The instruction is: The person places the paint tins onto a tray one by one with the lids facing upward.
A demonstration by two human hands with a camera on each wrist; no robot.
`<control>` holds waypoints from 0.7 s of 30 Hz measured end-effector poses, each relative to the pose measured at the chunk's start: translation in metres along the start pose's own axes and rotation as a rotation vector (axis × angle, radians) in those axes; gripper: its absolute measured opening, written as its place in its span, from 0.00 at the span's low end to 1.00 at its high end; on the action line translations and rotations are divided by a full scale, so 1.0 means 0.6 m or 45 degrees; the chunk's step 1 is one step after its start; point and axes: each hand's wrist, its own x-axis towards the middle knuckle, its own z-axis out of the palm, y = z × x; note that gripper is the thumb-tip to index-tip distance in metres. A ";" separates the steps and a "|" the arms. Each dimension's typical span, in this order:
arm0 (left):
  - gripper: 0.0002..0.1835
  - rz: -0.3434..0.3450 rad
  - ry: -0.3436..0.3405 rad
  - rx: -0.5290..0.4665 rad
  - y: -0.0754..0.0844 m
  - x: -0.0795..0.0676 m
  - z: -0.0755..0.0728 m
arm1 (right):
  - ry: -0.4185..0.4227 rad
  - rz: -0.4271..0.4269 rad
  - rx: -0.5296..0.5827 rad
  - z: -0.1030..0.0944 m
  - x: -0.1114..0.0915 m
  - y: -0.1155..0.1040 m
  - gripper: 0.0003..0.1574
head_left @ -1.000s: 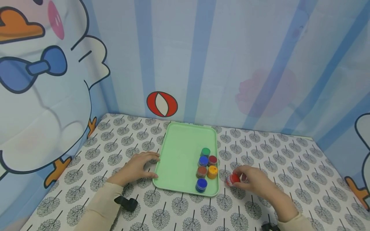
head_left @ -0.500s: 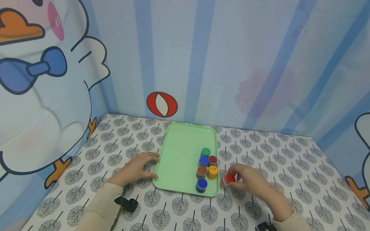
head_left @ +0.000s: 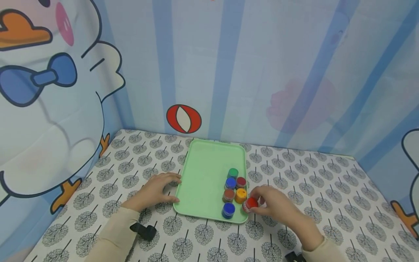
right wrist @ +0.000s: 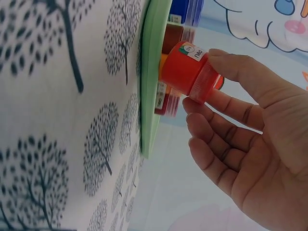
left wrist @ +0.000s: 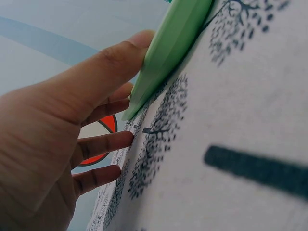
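My right hand (head_left: 276,203) pinches a small red paint jar (head_left: 250,204) by its lid, thumb on one side and fingers on the other. The jar overlaps the right rim of a light green tray (head_left: 203,171), tilted a little in the right wrist view, with a white label on its side. At the tray's left edge my left hand (head_left: 155,190) rests with fingers spread; its thumb (left wrist: 115,57) touches the outer wall. Inside the tray's right part stand a yellow-orange jar (head_left: 240,195), a brown jar (head_left: 228,195) and a dark blue jar (head_left: 228,210).
Farther back in the tray are a green jar (head_left: 233,173), another blue jar (head_left: 230,182) and a dark red jar (head_left: 240,182). A tree-patterned cloth (head_left: 193,251) covers the table. Behind it hangs a striped cartoon curtain (head_left: 203,65).
My right hand has moved left with the red paint jar, from the cloth beside the tray to over its right rim. My left hand has stayed at the tray's left edge.
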 end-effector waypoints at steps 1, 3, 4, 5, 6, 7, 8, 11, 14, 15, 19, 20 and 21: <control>0.31 -0.001 0.000 0.000 0.000 0.000 0.000 | 0.004 -0.005 0.003 0.002 0.000 -0.002 0.17; 0.31 -0.001 0.000 0.004 0.000 0.000 0.000 | 0.016 -0.007 0.006 0.005 0.001 -0.006 0.17; 0.31 -0.001 0.000 0.005 0.000 0.000 0.000 | 0.022 -0.006 0.006 0.007 0.001 -0.008 0.17; 0.31 -0.004 0.000 0.003 0.000 0.000 0.000 | 0.027 -0.006 0.003 0.009 0.002 -0.009 0.17; 0.31 -0.006 0.000 0.004 0.000 0.000 0.000 | 0.033 -0.008 0.000 0.011 0.002 -0.011 0.18; 0.31 -0.007 0.000 0.004 0.001 0.000 0.000 | 0.033 -0.006 -0.002 0.013 0.002 -0.013 0.18; 0.31 -0.009 0.000 0.005 0.001 0.000 0.000 | 0.033 -0.008 -0.010 0.015 0.003 -0.014 0.18; 0.31 -0.012 -0.003 0.003 0.001 0.000 0.000 | 0.025 -0.003 -0.032 0.020 0.005 -0.017 0.20; 0.31 -0.010 -0.006 0.002 0.001 0.000 0.000 | 0.017 0.006 -0.065 0.024 0.007 -0.021 0.20; 0.31 -0.010 -0.007 -0.001 0.001 0.000 0.000 | 0.011 0.013 -0.071 0.026 0.007 -0.022 0.21; 0.32 -0.012 -0.008 -0.002 0.001 0.000 0.000 | 0.002 0.020 -0.105 0.031 0.006 -0.026 0.21; 0.32 -0.013 -0.008 -0.002 0.002 0.000 -0.001 | 0.001 0.018 -0.114 0.032 0.005 -0.026 0.20; 0.32 -0.013 -0.008 -0.003 0.002 0.000 -0.001 | -0.001 0.016 -0.125 0.033 0.005 -0.027 0.21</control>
